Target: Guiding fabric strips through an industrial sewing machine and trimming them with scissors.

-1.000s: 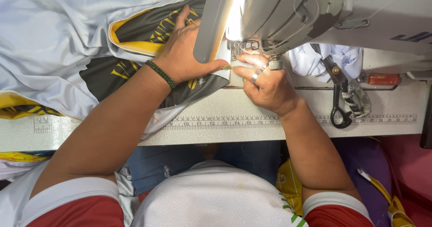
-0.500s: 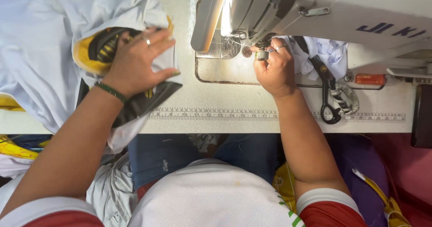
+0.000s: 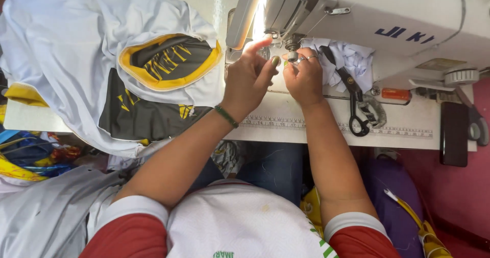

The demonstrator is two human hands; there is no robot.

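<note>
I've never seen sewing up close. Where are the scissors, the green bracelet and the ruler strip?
scissors (image 3: 360, 112): head view, on the dark handles.
green bracelet (image 3: 226, 116): head view, on the band at the wrist.
ruler strip (image 3: 286, 124): head view, on its markings.

White sewing machine (image 3: 367, 28) upright on the table, lamp lit at its needle

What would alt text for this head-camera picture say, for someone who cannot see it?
Seen from above, a person's left hand and right hand meet at the needle area of a white sewing machine. A white, yellow and black garment lies to the left, black scissors to the right.
</note>
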